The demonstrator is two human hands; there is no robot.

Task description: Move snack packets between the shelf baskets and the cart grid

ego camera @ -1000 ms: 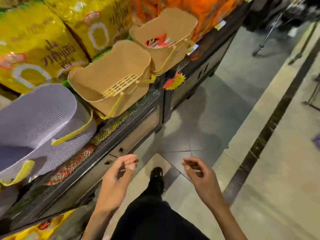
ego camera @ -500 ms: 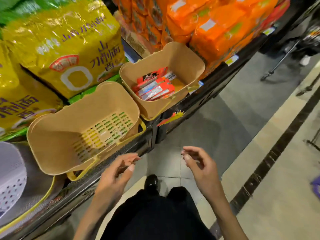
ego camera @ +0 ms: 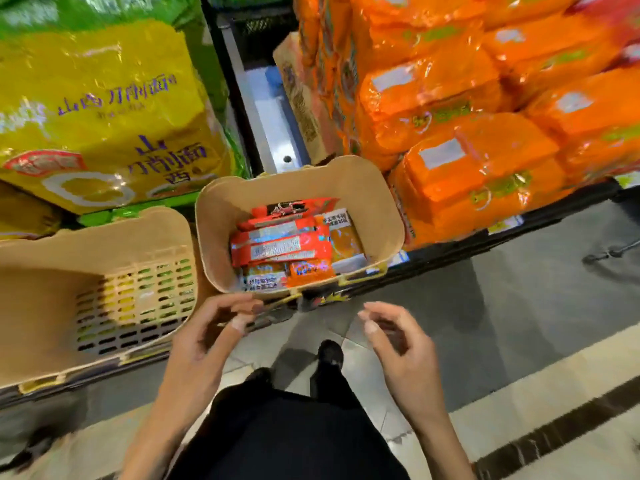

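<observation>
We see two tan baskets standing side by side on the front edge of the shelf (ego camera: 485, 242). The right basket (ego camera: 388, 209) holds the snack packets (ego camera: 280, 247): several red and orange ones lie flat in a pile on its bottom, with a yellow-orange packet (ego camera: 344, 240) at the right side of the pile. The left basket (ego camera: 52, 306) shows us its slotted bottom, and its near side tilts toward us.

Both hands are in the air in front of the shelf, below the right basket. The left hand (ego camera: 207, 341) is just under the front wall of this basket. Its fingers are loosely curled, the thumb near the fingertips (ego camera: 242, 301), and there is nothing between them. We cannot tell if the fingertips touch the basket or its yellow handle (ego camera: 360, 277). The right hand (ego camera: 401, 344) is a little apart from the shelf, over the floor (ego camera: 519, 323). Its fingers are also loosely curled and it holds nothing.

Behind the left basket stand big yellow bags (ego camera: 104, 109) with purple writing. Beside and behind the right basket are stacked orange bags (ego camera: 478, 161). Below, we see black trousers (ego camera: 287, 438) and one black shoe (ego camera: 330, 353) on the grey tiles.
</observation>
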